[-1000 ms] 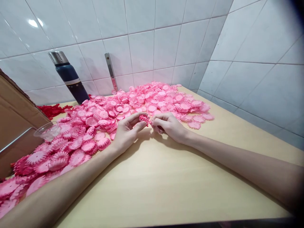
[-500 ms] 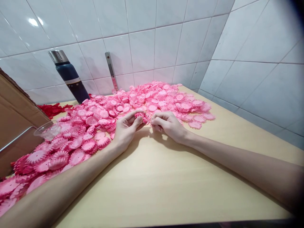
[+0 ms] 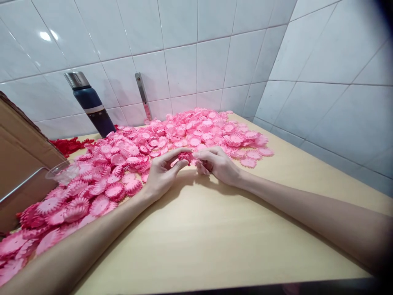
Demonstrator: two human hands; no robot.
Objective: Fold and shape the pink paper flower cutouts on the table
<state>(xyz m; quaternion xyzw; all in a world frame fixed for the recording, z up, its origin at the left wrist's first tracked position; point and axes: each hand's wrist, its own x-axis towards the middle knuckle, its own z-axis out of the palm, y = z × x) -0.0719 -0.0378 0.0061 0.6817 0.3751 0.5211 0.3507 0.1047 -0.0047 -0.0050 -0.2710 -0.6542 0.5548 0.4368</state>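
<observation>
Between my two hands is a small pink artificial flower piece [image 3: 185,157] with ruffled edges, held just above the table. My left hand [image 3: 166,170] grips it between thumb and fingers from the left. My right hand [image 3: 217,164] has its fingers bent and closed on the flower piece's right side; fingers hide part of it. Behind and to the left of both hands spreads a large heap of pink scalloped flower discs [image 3: 196,127], many with a small hole in the middle.
A dark blue bottle [image 3: 92,108] with a steel cap stands at the back left. Nearby are red pieces [image 3: 69,145], a clear plastic cup [image 3: 61,173] and a cardboard box [image 3: 24,151]. A metal bracket [image 3: 142,94] is on the tiled wall [image 3: 181,67]. The table [image 3: 196,237] is pale wood.
The fingers of my right hand have shifted left and spread over the flower piece. My left thumb has moved lower, and the piece has turned slightly. The view has tilted a little.
</observation>
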